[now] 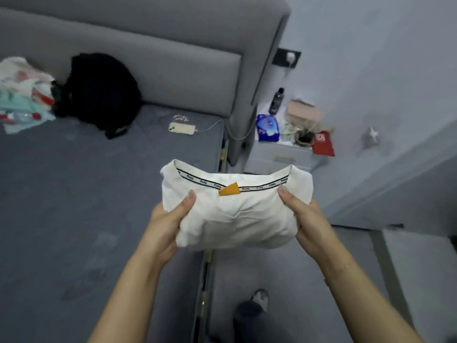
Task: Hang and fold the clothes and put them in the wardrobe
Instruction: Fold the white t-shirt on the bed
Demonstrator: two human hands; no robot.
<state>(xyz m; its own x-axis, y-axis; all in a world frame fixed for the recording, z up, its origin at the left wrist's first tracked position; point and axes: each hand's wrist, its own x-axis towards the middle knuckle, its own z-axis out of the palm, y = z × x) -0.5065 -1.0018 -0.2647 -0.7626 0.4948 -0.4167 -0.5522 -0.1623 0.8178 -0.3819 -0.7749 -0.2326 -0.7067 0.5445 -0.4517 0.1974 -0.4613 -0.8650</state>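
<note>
A folded white shirt (236, 206) is held up in the air between both hands, above the near right edge of the bed (74, 194). The left hand (168, 219) grips its left side, thumb pressed on top and fingers curled underneath; the right hand (303, 216) grips the right side the same way. The black collar tape (197, 181) repeats a short white word, too blurred to read surely, beside an orange tag (229, 189). On the far left of the bed lie a black bag (99, 91) and a pile of clothes (23, 92); a phone (181, 128) lies further right. A nightstand (279, 154) at far right carries a blue packet (268, 127), a dark bottle (276, 100) and a red booklet (323, 143).
</note>
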